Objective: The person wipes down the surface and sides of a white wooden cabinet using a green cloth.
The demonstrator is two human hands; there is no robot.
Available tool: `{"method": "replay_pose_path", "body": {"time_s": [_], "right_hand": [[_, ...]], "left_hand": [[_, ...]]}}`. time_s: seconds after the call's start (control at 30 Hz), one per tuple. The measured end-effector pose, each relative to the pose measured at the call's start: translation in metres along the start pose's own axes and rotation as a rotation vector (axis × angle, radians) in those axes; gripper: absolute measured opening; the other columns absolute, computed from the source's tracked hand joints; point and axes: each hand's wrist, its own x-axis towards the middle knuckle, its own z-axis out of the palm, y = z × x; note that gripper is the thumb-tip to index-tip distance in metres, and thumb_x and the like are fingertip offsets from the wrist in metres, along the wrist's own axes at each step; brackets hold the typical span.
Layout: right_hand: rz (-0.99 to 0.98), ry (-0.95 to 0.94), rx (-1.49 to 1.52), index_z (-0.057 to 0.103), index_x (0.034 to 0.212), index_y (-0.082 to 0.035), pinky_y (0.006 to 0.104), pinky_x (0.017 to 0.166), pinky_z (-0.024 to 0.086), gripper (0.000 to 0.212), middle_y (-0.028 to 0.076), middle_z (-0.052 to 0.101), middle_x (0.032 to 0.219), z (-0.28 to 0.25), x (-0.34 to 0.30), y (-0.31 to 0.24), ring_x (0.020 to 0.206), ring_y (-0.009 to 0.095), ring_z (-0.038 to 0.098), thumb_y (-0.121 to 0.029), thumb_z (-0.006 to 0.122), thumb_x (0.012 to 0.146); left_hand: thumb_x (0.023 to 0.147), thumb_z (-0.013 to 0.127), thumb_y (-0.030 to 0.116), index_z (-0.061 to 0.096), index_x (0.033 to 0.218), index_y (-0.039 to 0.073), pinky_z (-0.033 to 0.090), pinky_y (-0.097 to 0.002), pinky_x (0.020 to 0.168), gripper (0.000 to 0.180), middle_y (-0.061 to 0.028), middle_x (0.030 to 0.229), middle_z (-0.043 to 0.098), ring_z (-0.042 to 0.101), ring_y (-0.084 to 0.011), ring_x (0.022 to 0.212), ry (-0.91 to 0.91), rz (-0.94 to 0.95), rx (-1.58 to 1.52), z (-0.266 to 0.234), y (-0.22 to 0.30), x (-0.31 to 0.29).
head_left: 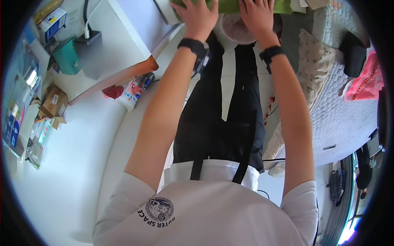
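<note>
White quilted cover lies on the bed [344, 121], which stands to the right of the green sheet [228, 7]. A white desk [119, 30] is to the left of this sheet. The green sheet itself is at the upper edge of the view, partly cut off, and I cannot tell its material. Just below the sheet is a whitish round tub [239, 42], partly covered. Farther right of the sheet, a pink cloth [363, 82] lies on the bed. The left hand [198, 18] and the right hand [258, 18] rest on the sheet, well apart, each with fingers spread and not closed around anything. Far left of the sheet is a teal box [65, 57].
</note>
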Motion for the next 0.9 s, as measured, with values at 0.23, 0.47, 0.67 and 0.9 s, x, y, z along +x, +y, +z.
{"method": "replay_pose_path", "body": {"time_s": [0.23, 0.47, 0.67, 0.9], "right_hand": [[-0.163, 0.176, 0.112, 0.048, 0.136, -0.009, 0.0533, 0.115, 0.016, 0.046, 0.021, 0.035, 0.147, 0.007, 0.04, -0.03, 0.139, 0.039, 0.027, -0.028, 0.048, 0.094], [-0.377, -0.094, -0.015, 0.05, 0.136, -0.014, 0.0484, 0.117, 0.014, 0.046, 0.013, 0.033, 0.151, -0.013, 0.021, -0.008, 0.142, 0.029, 0.024, -0.032, 0.047, 0.094], [-0.222, 0.095, 0.017, 0.049, 0.138, -0.018, 0.0497, 0.113, 0.022, 0.049, 0.015, 0.039, 0.146, -0.005, 0.064, 0.004, 0.136, 0.033, 0.033, -0.036, 0.049, 0.093], [-0.164, 0.194, 0.052, 0.048, 0.137, -0.009, 0.0505, 0.113, 0.023, 0.052, 0.018, 0.04, 0.145, -0.004, 0.065, -0.027, 0.136, 0.036, 0.033, -0.029, 0.051, 0.089]], "left_hand": [[0.086, 0.056, 0.051, 0.026, 0.151, 0.016, 0.011, -0.0663, 0.109, 0.079, -0.0272, 0.154, 0.015, 0.014, -0.058, 0.136, -0.139, -0.24, 0.033, -0.001, 0.01, 0.044], [0.083, 0.061, 0.053, 0.022, 0.152, 0.018, 0.011, -0.0659, 0.109, 0.087, -0.025, 0.156, 0.011, 0.013, -0.0571, 0.136, -0.158, -0.156, 0.039, -0.006, 0.001, 0.023], [0.084, 0.054, 0.062, 0.026, 0.15, 0.014, 0.008, -0.0678, 0.108, 0.086, -0.029, 0.154, 0.013, 0.008, -0.0585, 0.136, -0.153, -0.272, 0.066, 0.007, 0.011, 0.053], [0.085, 0.055, 0.058, 0.03, 0.148, 0.013, 0.01, -0.0673, 0.108, 0.081, -0.0279, 0.153, 0.018, 0.01, -0.0574, 0.137, -0.083, -0.238, 0.079, 0.011, 0.006, 0.044]]}}
